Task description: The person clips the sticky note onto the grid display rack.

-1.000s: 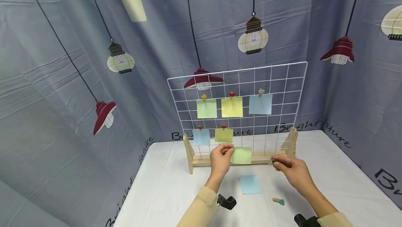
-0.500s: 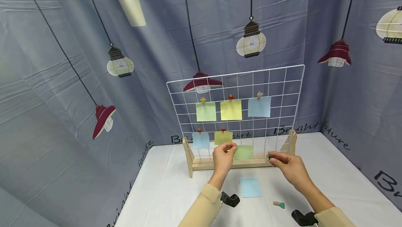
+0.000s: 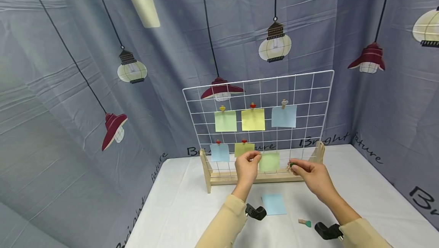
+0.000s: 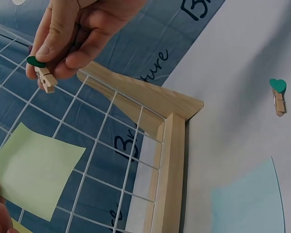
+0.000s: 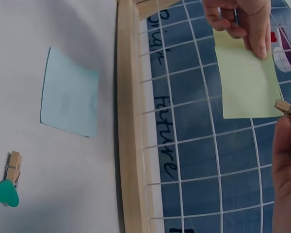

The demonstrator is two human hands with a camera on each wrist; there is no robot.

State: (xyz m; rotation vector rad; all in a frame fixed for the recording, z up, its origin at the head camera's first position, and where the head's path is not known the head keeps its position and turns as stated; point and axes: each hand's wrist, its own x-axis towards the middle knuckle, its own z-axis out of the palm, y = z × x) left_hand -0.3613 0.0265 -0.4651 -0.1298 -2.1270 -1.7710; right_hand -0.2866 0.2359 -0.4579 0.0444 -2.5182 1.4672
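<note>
My left hand pinches a light green sticky note by its left edge, in front of the lower part of a white wire grid. To the right, my right hand holds a small wooden clothespin with a dark green top between thumb and fingers. In the left wrist view the clothespin is apart from the note. The right wrist view has the clothespin's tip close to the note's corner; whether they touch I cannot tell. Several notes, among them a yellow one, hang on the grid from heart-topped clothespins.
A wooden base supports the grid on the white table. Blue sticky notes lie in front of it. A loose clothespin with a green heart lies to their right. Patterned grey-blue cloth surrounds the table.
My left hand has brought the green note up and to the right, nearer the grid. My right hand has moved left and slightly up with the clothespin, narrowing the gap to the note.
</note>
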